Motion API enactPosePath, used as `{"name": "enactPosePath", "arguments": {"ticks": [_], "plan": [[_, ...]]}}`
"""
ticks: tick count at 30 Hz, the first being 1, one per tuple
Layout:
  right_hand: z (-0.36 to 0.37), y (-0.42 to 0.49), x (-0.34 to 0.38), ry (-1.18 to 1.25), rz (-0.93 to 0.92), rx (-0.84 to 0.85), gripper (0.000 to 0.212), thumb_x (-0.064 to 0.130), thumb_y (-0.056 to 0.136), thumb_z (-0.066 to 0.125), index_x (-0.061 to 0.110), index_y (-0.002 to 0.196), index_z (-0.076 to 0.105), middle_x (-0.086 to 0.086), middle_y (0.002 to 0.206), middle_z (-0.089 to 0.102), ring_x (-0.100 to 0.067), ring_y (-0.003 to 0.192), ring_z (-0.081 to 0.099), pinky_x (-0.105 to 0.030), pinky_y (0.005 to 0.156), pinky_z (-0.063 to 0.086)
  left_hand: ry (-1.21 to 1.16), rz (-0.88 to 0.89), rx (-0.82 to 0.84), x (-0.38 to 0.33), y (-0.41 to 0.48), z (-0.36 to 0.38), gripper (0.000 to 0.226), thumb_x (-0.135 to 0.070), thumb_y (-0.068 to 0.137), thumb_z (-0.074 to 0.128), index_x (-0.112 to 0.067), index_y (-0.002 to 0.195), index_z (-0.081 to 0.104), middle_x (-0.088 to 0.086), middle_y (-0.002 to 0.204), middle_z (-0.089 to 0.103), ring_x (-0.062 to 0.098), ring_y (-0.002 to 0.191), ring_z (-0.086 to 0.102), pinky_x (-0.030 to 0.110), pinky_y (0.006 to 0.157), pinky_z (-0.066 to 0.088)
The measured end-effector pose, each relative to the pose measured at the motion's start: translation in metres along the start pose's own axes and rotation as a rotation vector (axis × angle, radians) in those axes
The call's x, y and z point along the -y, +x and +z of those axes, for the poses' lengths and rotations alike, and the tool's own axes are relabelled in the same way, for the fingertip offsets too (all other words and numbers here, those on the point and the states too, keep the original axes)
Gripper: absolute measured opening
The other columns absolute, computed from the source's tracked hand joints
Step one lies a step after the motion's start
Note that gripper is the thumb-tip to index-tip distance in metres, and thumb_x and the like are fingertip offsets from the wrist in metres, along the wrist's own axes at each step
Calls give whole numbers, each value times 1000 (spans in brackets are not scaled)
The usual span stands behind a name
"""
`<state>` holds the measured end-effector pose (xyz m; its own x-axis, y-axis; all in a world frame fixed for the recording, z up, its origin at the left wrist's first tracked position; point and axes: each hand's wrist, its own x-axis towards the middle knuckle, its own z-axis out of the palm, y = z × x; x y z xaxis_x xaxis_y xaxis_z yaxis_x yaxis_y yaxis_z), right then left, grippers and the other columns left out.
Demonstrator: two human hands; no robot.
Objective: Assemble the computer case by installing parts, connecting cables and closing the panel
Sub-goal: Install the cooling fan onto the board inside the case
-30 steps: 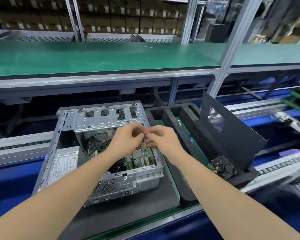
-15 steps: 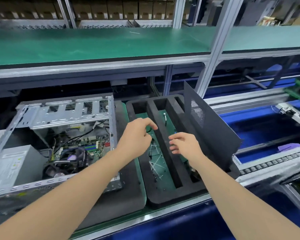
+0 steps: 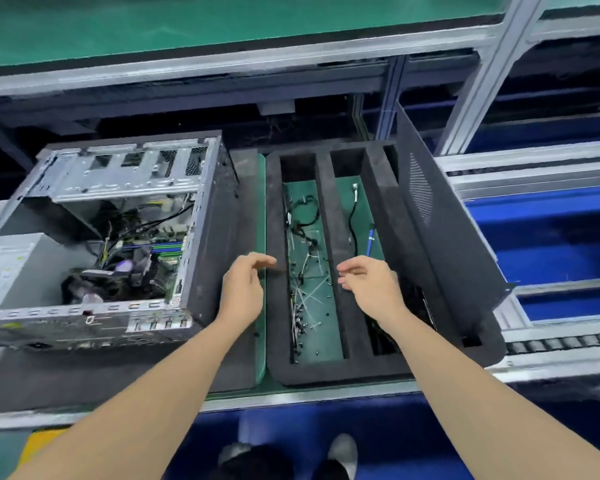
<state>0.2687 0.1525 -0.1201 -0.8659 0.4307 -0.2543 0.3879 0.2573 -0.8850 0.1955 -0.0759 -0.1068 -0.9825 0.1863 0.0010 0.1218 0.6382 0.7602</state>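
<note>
Empty and loosely open, the left grip [image 3: 243,289] and right grip [image 3: 371,285] hover over the foam tray [image 3: 326,370], likely choosing among its loose cables [image 3: 302,232] one to pinch next.

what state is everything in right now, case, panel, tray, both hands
computer case: open, lying on its side, insides exposed
side panel: off the case, standing tilted in the foam tray's right slot
foam tray: left slot holds loose wires, middle slot a black cable
left hand: loosely curled, holding nothing
right hand: loosely curled, holding nothing
</note>
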Motion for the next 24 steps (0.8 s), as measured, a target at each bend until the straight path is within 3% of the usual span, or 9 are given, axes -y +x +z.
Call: {"name": "enactPosePath", "arguments": {"ticks": [2,4,5,7,9,11,15,19,24], "plan": [[1,3,1,-39,-28,1,29,-2,94,65,26,91,76,7,89,77,-4,83,76,-29,89,62,-21,-18,-25,9,3,3,49,11,97,35,-23,107,69,-8,114,66,-3,103,58,5,96,38],[6,5,5,-125,-91,30,26,3,94,68,27,95,75,11,93,75,0,84,73,-14,84,56,-48,-12,-31,13,6,8,49,10,98,35,-25,106,69,-9,114,66,-7,105,58,1,94,36],[11,5,8,-172,-120,67,24,5,93,70,29,97,75,15,94,74,4,83,71,-6,78,51,-68,-19,-38,15,7,11,49,10,98,35,-25,105,69,-9,113,67,-6,107,59,1,93,36],[27,2,15,-225,-154,188,21,10,90,72,29,98,76,17,95,74,6,81,69,-1,71,47,-116,-56,-74,19,11,15,49,9,98,34,-26,104,69,-12,112,70,-5,106,61,1,89,38],[46,-3,18,-280,-194,283,17,14,89,75,27,99,78,13,96,75,1,83,69,-6,76,50,-147,-87,-102,20,15,18,50,8,98,34,-27,102,70,-14,109,71,-7,104,61,1,85,40],[57,-1,19,-327,-220,253,18,9,93,70,22,103,78,7,100,74,-6,88,69,-19,89,55,-146,-86,-109,20,20,19,49,8,97,36,-27,99,70,-12,107,70,-5,102,62,6,88,43],[50,18,18,-447,-221,141,28,0,100,59,15,114,77,0,116,71,-15,101,69,-29,100,55,62,119,-111,24,23,28,31,2,97,52,-22,100,71,-7,105,64,9,100,56,21,92,42],[40,24,13,-551,-310,180,24,3,101,59,14,115,76,-2,116,68,-18,105,68,-32,99,55,69,137,-164,32,23,33,25,-1,94,60,-23,98,70,-11,100,64,9,96,55,23,88,44],[48,22,7,-633,-340,293,20,4,99,64,14,113,75,-1,114,65,-20,103,66,-37,97,56,-119,31,-208,34,26,31,38,4,97,45,-26,99,68,-16,100,70,3,100,64,14,88,47]]}}
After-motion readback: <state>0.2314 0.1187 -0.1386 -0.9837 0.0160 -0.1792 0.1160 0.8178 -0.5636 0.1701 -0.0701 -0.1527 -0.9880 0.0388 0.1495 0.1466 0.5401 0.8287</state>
